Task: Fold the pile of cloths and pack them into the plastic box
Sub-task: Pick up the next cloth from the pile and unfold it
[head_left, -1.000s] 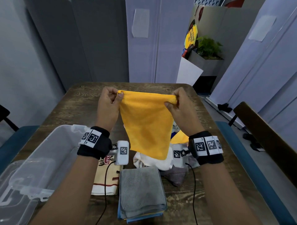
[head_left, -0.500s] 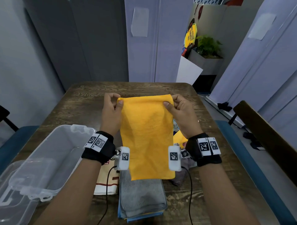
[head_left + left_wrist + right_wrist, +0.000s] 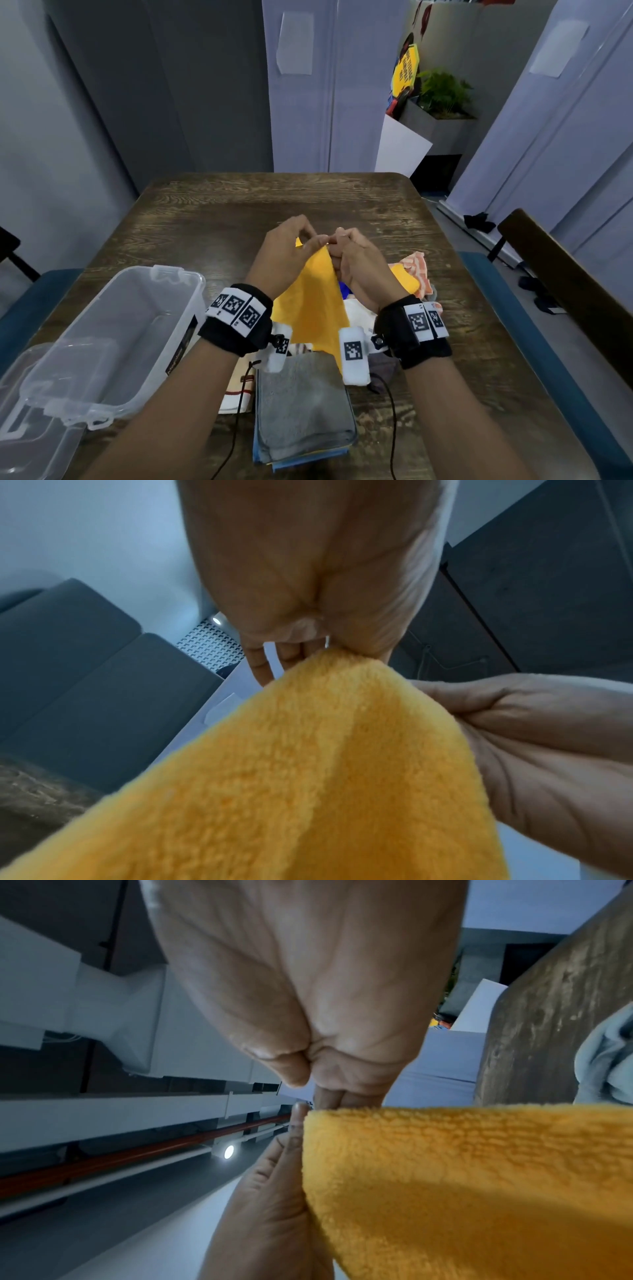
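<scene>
The top corners of the yellow cloth (image 3: 308, 301) are buried between the pinching fingers of the left hand (image 3: 286, 255) and right hand (image 3: 358, 270), and its lower hem vanishes behind the wrist cameras (image 3: 354, 356). Both wrist views cut the cloth off at their lower edges. The unfolded pile (image 3: 416, 270) is mostly hidden behind the right hand. The box lid (image 3: 30, 442) runs off the frame's left corner. Beneath the grey cloth (image 3: 301, 407) only thin blue edges (image 3: 262, 454) show.
</scene>
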`<state>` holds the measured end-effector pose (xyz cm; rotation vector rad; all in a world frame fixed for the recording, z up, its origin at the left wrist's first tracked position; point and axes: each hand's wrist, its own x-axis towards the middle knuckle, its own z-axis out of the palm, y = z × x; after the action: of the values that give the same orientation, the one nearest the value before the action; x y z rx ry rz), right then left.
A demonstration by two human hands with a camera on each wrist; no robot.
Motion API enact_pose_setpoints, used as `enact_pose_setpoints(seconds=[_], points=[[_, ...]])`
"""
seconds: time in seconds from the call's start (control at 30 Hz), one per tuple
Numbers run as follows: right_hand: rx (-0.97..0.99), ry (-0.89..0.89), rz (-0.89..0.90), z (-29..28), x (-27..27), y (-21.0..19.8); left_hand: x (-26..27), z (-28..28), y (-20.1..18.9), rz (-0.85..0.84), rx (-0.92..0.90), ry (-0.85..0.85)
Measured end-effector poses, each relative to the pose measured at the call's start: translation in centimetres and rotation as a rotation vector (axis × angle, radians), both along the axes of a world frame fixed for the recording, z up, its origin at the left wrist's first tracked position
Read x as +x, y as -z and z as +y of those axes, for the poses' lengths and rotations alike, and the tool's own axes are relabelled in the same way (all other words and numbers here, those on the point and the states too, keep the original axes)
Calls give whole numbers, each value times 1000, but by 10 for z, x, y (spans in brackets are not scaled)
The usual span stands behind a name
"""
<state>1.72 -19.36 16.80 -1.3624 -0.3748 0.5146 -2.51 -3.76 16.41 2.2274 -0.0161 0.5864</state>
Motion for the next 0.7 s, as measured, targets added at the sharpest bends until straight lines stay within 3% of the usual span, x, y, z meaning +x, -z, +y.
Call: enact_pose_setpoints(seconds=[0.17,0.23,0.37,0.5,0.7], points=[[36,12,80,1,-2,-2,5,-5,4,-7,42,-58],[1,-37,-2,-1,0,-4,5,-7,-1,-58,57,-90],[-239,-147,-258,-4,-2,0,5,2,-26,-178,-8,-184],[-564,-147,-511,-3,-4,35,9,19,-54,-269,73,-247],[-741,-258,-501,-5,-10,92,11,39,-83,-338,103,-283]])
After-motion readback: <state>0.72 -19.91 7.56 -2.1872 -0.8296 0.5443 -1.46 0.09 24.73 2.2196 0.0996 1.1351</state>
